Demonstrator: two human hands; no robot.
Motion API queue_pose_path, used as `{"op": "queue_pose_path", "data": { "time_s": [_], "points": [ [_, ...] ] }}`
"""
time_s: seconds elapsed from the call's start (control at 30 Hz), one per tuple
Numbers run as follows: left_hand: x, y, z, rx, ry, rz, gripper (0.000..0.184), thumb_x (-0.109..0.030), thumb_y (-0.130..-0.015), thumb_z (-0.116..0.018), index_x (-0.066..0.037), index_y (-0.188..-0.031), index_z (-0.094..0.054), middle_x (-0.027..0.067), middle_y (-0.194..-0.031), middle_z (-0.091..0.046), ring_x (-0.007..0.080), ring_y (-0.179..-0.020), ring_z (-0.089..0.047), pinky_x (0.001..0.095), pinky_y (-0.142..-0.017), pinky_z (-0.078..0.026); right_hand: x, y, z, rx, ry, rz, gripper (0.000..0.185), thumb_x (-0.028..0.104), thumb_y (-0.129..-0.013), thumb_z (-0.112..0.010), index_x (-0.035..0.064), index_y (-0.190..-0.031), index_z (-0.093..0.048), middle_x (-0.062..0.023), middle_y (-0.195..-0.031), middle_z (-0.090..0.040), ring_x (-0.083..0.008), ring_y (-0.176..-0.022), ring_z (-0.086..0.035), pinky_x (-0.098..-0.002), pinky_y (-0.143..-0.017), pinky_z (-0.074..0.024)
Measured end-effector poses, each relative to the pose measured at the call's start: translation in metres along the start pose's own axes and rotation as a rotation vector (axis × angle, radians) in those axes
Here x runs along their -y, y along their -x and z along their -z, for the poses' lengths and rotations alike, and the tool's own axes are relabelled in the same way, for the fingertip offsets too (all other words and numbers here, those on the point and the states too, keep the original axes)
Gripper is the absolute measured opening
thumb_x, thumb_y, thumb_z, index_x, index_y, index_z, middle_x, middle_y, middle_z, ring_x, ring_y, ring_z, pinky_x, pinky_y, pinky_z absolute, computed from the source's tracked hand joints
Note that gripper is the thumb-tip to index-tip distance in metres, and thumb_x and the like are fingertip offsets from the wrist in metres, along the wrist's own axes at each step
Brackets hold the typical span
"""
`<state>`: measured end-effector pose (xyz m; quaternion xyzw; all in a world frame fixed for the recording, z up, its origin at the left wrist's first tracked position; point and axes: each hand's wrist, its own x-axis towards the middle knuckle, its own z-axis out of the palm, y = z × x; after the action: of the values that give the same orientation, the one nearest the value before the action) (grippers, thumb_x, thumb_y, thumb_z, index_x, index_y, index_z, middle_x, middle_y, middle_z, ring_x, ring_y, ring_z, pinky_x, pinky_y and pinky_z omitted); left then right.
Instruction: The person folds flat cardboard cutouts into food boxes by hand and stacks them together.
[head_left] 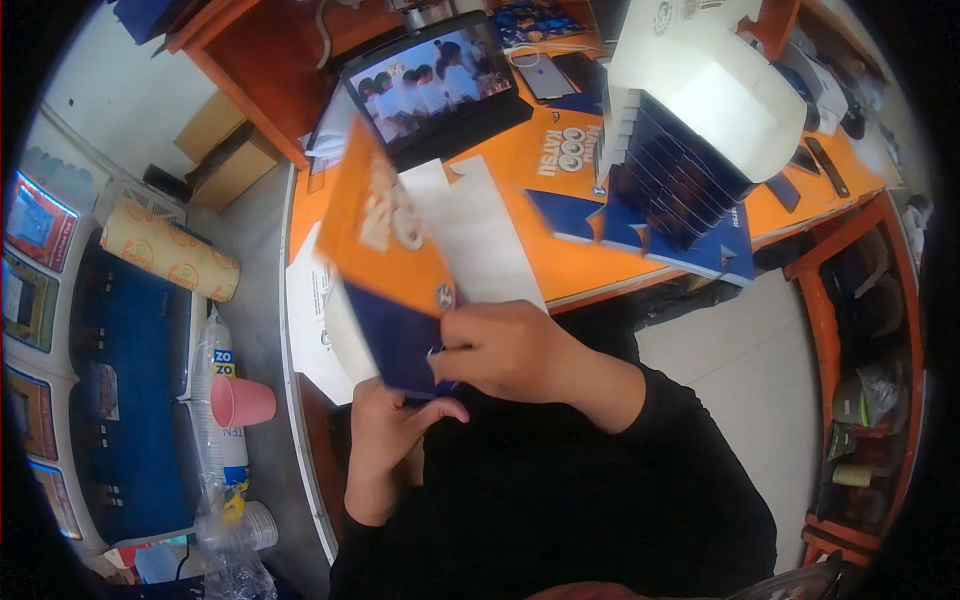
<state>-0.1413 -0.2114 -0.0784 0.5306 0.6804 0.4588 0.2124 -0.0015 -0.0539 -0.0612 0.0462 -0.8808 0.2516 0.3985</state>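
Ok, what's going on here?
A person has both hands on an orange and dark-blue printed carton, blurred by motion, at the edge of an orange desk. The left hand is at its bottom end, fingers mostly hidden; the right hand grips its lower right side. Dark-blue and white cartons stand stacked to the right.

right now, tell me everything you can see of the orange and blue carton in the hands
The printed carton looks like thin card, orange above and dark blue below, with pale markings on the orange, too blurred to read. A whitish surface shows at its lower left. It is held up, tilted, over the near edge of the orange table. The right hand pinches its lower right edge; the left hand is at its bottom.
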Motion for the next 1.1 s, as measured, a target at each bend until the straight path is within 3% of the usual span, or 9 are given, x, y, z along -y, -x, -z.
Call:
{"op": "queue_pose_path", "data": {
  "time_s": [0.13,0.23,0.33,0.37,0.5,0.6,0.7,0.8,1.1],
  "points": [
    [-0.015,-0.003,0.001,-0.107,-0.144,-0.067,0.032,-0.008,-0.073,-0.081,0.000,-0.100,-0.065,0.0092,-0.093,-0.070,0.0221,-0.084,-0.068,0.0304,-0.071,-0.052,0.005,0.002,-0.004,0.083,-0.047,0.018,0.014,0.011,-0.078,-0.072,0.0116,-0.092,-0.066,-0.0041,-0.087,-0.056,-0.0207,-0.081,-0.060,-0.0309,-0.066,-0.0511],
    [-0.012,-0.009,-0.002,-0.310,-0.290,-0.215,0.026,-0.004,-0.080,-0.074,0.002,-0.103,-0.065,0.0089,-0.095,-0.068,0.0197,-0.087,-0.065,0.0299,-0.075,-0.051,0.004,0.004,-0.016,-0.261,-0.092,-0.096,0.039,0.017,-0.083,-0.072,0.0105,-0.119,-0.056,-0.0128,-0.108,-0.056,-0.0262,-0.098,-0.060,-0.0325,-0.078,-0.0515],
    [-0.008,-0.011,-0.009,-0.325,-0.367,-0.226,0.026,0.001,-0.083,-0.064,0.003,-0.109,-0.063,0.0105,-0.097,-0.067,0.0190,-0.092,-0.063,0.0313,-0.081,-0.049,0.014,-0.003,-0.017,-0.269,-0.435,-0.544,0.080,0.030,-0.081,-0.075,0.0040,-0.140,-0.027,-0.0245,-0.128,-0.047,-0.0357,-0.115,-0.054,-0.0389,-0.095,-0.0460],
    [-0.007,-0.014,-0.012,-0.291,-0.474,-0.267,0.028,0.002,-0.081,-0.065,0.003,-0.109,-0.063,0.0111,-0.098,-0.067,0.0187,-0.093,-0.063,0.0321,-0.083,-0.048,0.003,-0.001,-0.029,-0.146,-0.529,-0.564,0.096,0.031,-0.081,-0.075,0.0045,-0.143,-0.006,-0.0289,-0.137,-0.038,-0.0377,-0.122,-0.050,-0.0416,-0.098,-0.0439],
    [-0.022,-0.022,-0.015,-0.143,-0.546,-0.222,0.031,0.001,-0.080,-0.064,0.003,-0.110,-0.064,0.0131,-0.108,-0.065,0.0203,-0.101,-0.060,0.0348,-0.093,-0.044,0.002,-0.011,-0.025,-0.132,-0.663,-0.668,0.086,0.021,-0.084,-0.072,0.0054,-0.142,-0.012,-0.0284,-0.133,-0.043,-0.0371,-0.121,-0.052,-0.0400,-0.098,-0.0449],
    [-0.018,-0.021,-0.007,-0.195,-0.416,-0.221,0.031,0.000,-0.080,-0.064,0.003,-0.111,-0.064,0.0132,-0.108,-0.065,0.0206,-0.102,-0.060,0.0348,-0.093,-0.044,-0.005,-0.014,-0.006,-0.117,-0.754,-0.619,0.086,0.017,-0.082,-0.074,0.0100,-0.143,-0.014,-0.0253,-0.138,-0.039,-0.0369,-0.129,-0.044,-0.0442,-0.104,-0.0410],
    [-0.011,-0.020,0.004,-0.250,-0.316,-0.214,0.030,0.000,-0.081,-0.064,0.003,-0.111,-0.063,0.0133,-0.109,-0.065,0.0210,-0.102,-0.060,0.0348,-0.094,-0.043,-0.017,-0.010,-0.002,-0.172,-0.623,-0.416,0.086,0.020,-0.081,-0.076,0.0070,-0.142,-0.016,-0.0264,-0.128,-0.050,-0.0349,-0.120,-0.054,-0.0399,-0.099,-0.0455],
    [-0.003,-0.018,0.014,-0.292,-0.245,-0.196,0.030,-0.001,-0.081,-0.064,0.003,-0.111,-0.063,0.0134,-0.110,-0.064,0.0213,-0.102,-0.060,0.0348,-0.094,-0.043,-0.025,-0.009,-0.003,-0.183,-0.640,-0.362,0.085,0.019,-0.081,-0.077,0.0081,-0.143,-0.019,-0.0261,-0.131,-0.048,-0.0350,-0.121,-0.053,-0.0410,-0.101,-0.0445],
    [0.032,-0.021,0.036,-0.415,-0.106,-0.165,0.029,-0.002,-0.082,-0.063,0.002,-0.111,-0.063,0.0137,-0.111,-0.064,0.0223,-0.103,-0.060,0.0347,-0.095,-0.042,-0.036,-0.004,-0.015,-0.235,-0.557,-0.372,0.087,0.014,-0.080,-0.076,0.0091,-0.145,-0.018,-0.0240,-0.138,-0.043,-0.0319,-0.129,-0.047,-0.0395,-0.106,-0.0404]
  ]
}}
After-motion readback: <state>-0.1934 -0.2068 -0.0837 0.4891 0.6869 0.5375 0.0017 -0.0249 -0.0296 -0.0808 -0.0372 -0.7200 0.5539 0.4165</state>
